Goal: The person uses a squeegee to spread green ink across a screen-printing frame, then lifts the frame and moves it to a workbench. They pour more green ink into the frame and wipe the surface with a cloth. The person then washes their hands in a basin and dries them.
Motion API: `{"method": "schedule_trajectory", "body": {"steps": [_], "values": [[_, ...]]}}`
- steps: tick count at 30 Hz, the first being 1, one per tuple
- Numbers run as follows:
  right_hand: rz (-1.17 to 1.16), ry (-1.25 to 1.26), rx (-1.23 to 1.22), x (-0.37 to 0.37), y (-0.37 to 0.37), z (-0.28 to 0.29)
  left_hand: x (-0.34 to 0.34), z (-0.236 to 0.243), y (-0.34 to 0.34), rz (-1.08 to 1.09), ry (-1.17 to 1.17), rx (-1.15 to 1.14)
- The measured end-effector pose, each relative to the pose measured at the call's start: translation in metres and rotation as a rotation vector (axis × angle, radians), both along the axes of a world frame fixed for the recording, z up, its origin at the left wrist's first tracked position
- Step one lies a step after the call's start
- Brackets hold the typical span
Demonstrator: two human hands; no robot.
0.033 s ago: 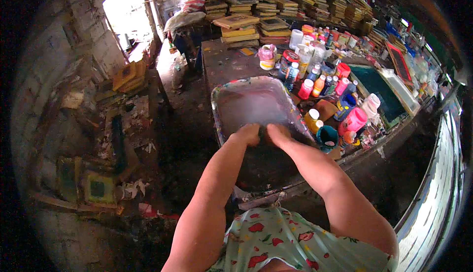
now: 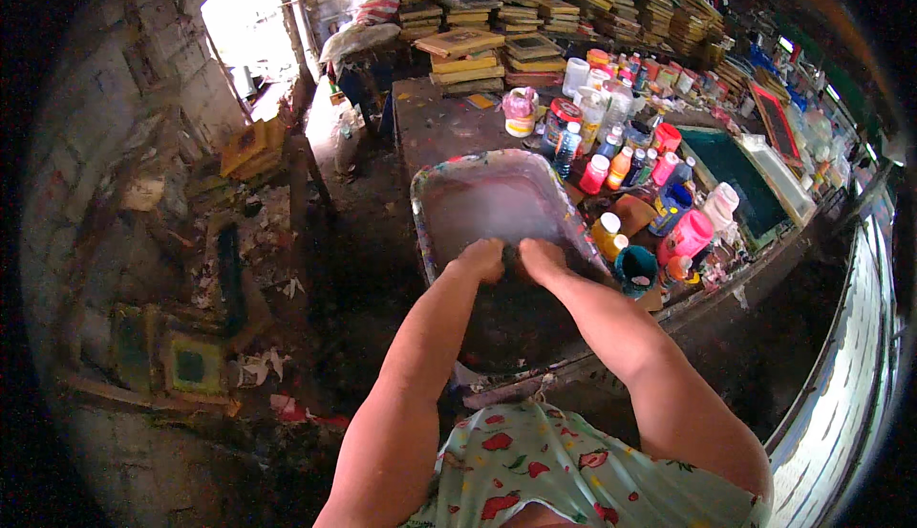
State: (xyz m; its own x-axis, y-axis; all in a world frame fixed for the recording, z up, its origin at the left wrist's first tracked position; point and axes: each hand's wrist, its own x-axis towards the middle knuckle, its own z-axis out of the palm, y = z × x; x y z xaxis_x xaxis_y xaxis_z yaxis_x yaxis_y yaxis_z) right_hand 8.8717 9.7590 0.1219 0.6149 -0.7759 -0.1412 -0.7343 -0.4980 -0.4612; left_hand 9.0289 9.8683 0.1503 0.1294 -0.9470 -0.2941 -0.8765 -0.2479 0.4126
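**A:** What does the head view show of your hands?

**B:** Both are down in the middle of the picture, side by side. My left hand [image 2: 480,258] is curled into a loose fist, fingers folded under, and my right hand [image 2: 540,258] sits just beside it at three o'clock, curled the same way. The two are pressed down together on a small dark thing between them; it is too hidden for me to tell what it is.

**A:** And what are they working on?

**B:** A large screen frame [image 2: 432,232] with a paint-smeared rim, lying flat on the dark table [image 2: 435,117]. Its mesh is pale pinkish at the far end, toward twelve o'clock, and dark at the near end. My hands rest on the mesh about where the pale part meets the dark.

**A:** What lies around it?

**B:** At one to three o'clock of the frame stands a crowd of paint bottles and jars [image 2: 621,160], red, orange, pink and white. A teal tub [image 2: 634,267] is just beside my right hand at three o'clock, with a pink bottle [image 2: 690,234] beyond it. Stacks of wooden frames [image 2: 535,12] fill the back at twelve o'clock. My strawberry-print shirt [image 2: 573,471] is at six o'clock.
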Motion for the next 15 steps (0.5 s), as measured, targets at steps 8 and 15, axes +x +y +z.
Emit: {"method": "schedule_trajectory", "body": {"steps": [8,15], "values": [[0.060,0.010,0.021,0.012,-0.025,-0.001,-0.012,0.060,-0.005,0.197,-0.156,0.074],[0.061,-0.086,0.070,0.009,-0.031,-0.041,-0.016,0.036,-0.016,-0.002,-0.331,-0.025]]}}
